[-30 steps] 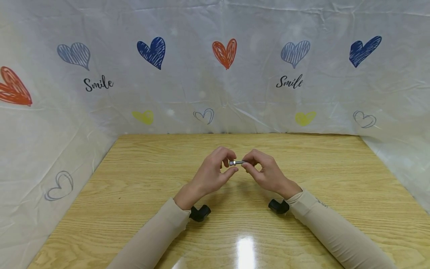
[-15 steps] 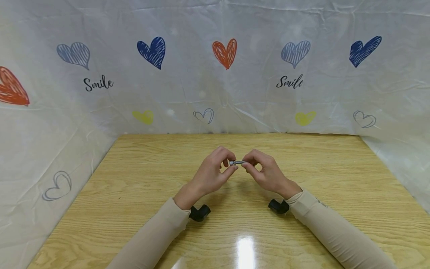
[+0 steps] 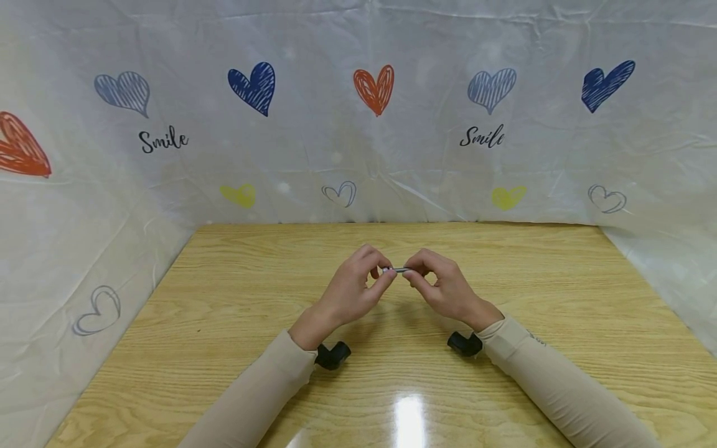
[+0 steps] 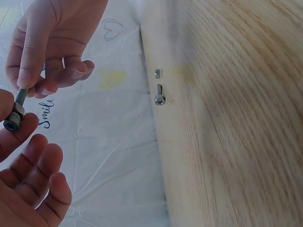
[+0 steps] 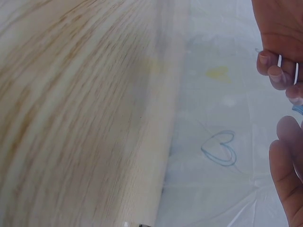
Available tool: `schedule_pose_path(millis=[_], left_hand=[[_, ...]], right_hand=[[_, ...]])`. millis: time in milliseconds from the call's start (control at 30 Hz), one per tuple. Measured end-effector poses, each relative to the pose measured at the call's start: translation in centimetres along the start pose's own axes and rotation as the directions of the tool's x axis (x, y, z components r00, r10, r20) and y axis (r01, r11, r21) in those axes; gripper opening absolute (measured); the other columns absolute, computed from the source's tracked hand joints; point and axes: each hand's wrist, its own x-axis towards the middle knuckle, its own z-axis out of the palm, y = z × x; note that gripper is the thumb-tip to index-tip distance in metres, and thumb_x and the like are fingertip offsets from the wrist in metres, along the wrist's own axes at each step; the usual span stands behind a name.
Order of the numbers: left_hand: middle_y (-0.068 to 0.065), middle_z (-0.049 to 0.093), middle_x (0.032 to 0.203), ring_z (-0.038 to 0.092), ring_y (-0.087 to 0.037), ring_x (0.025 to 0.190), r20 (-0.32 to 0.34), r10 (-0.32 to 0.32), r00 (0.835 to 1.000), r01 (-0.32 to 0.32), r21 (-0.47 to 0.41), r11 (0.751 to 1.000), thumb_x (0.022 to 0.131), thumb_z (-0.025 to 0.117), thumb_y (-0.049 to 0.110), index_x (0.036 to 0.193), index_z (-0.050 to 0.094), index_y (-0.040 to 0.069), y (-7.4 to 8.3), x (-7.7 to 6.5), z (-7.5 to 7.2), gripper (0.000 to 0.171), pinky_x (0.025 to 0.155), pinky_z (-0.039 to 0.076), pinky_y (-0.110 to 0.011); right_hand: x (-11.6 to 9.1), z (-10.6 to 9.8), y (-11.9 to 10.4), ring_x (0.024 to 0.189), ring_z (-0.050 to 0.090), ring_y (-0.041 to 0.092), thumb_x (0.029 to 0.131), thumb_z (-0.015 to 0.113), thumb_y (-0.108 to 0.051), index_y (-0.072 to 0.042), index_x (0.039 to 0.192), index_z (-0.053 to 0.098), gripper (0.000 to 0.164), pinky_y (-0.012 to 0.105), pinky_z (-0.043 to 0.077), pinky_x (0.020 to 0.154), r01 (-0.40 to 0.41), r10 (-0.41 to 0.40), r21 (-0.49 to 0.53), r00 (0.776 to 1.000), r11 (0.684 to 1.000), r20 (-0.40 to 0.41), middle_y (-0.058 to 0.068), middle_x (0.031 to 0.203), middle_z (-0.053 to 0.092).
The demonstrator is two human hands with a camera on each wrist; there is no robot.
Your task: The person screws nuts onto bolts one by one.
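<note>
Silver metal spans the space between both hands: a bolt (image 4: 22, 97), held up off the worktop (image 3: 235, 286). The right hand (image 3: 445, 286) pinches its threaded end; the left hand (image 3: 355, 286) pinches near the head, at the nut (image 4: 18, 109). Gripping both ends probably steadies it while leaving the nut under the left fingertips. A loose bolt (image 4: 159, 96) and loose nut (image 4: 157, 74) lie close together, likely so they pair easily.

There are two bolts (image 4: 159, 100) (image 4: 21, 96) and two nuts (image 4: 157, 74) (image 4: 19, 109).
</note>
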Motion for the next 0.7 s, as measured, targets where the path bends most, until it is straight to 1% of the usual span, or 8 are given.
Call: schedule_pose_path(millis=[133,233,400,467,567,700], left_hand=[[0.0,0.054,0.093,0.052,-0.017,0.077,-0.002,-0.006,1.0,0.006,-0.003,1.0,0.096,0.06,0.02,0.092,0.062,0.012,0.05,-0.02,-0.02,0.01,0.066,0.044,-0.027],[-0.001,0.055,0.095,0.051,-0.016,0.077,-0.004,-0.009,1.0,0.009,-0.01,1.0,0.095,0.062,0.021,0.098,0.062,0.01,0.09,-0.06,-0.07,0.011,0.065,0.044,-0.027],[-0.002,0.055,0.098,0.051,-0.016,0.078,0.004,0.004,1.0,-0.004,-0.013,1.0,0.089,0.069,0.018,0.108,0.058,0.008,0.1,-0.04,-0.15,0.024,0.065,0.044,-0.028],[-0.002,0.054,0.097,0.052,-0.017,0.078,0.004,0.02,1.0,-0.02,-0.012,1.0,0.087,0.071,0.014,0.107,0.056,0.008,0.09,0.05,-0.14,0.025,0.065,0.044,-0.027],[-0.002,0.054,0.095,0.053,-0.019,0.077,0.0,0.044,0.999,-0.044,-0.01,0.999,0.086,0.071,0.008,0.103,0.056,0.008,0.1,0.15,-0.11,0.022,0.064,0.043,-0.026],[-0.002,0.053,0.092,0.053,-0.019,0.076,-0.003,0.059,0.998,-0.059,-0.002,0.998,0.086,0.07,0.003,0.097,0.056,0.008,0.11,0.17,-0.09,0.019,0.063,0.042,-0.025]], right_hand=[[-0.01,-0.01,-0.05,0.064,0.055,0.015,0.085,0.063,0.011,0.004,0.091,0.059,0.01,0.028,0.048,0.06,0.003,-0.003,-0.004,1.0,1.0,0.0,0.009,0.077,0.058],[-0.02,-0.01,-0.1,0.064,0.055,0.015,0.086,0.063,0.011,0.003,0.091,0.059,0.009,0.028,0.048,0.06,-0.002,0.002,-0.008,1.0,1.0,0.001,0.009,0.077,0.058],[-0.04,0.02,-0.06,0.066,0.055,0.015,0.083,0.064,0.014,0.002,0.091,0.059,0.016,0.028,0.048,0.061,-0.012,0.012,-0.02,1.0,1.0,0.0,0.008,0.078,0.058],[-0.03,0.03,-0.07,0.066,0.055,0.015,0.083,0.064,0.014,0.002,0.091,0.059,0.015,0.028,0.048,0.061,-0.015,0.015,-0.021,1.0,1.0,-0.001,0.008,0.078,0.058],[0.01,0.0,-0.15,0.066,0.056,0.015,0.086,0.063,0.01,0.004,0.091,0.059,0.009,0.028,0.049,0.062,-0.016,0.016,-0.014,1.0,1.0,-0.002,0.008,0.078,0.058],[0.06,-0.04,-0.19,0.065,0.056,0.015,0.089,0.063,0.005,0.006,0.09,0.059,0.004,0.029,0.049,0.061,-0.015,0.015,-0.006,1.0,1.0,0.002,0.009,0.078,0.059]])
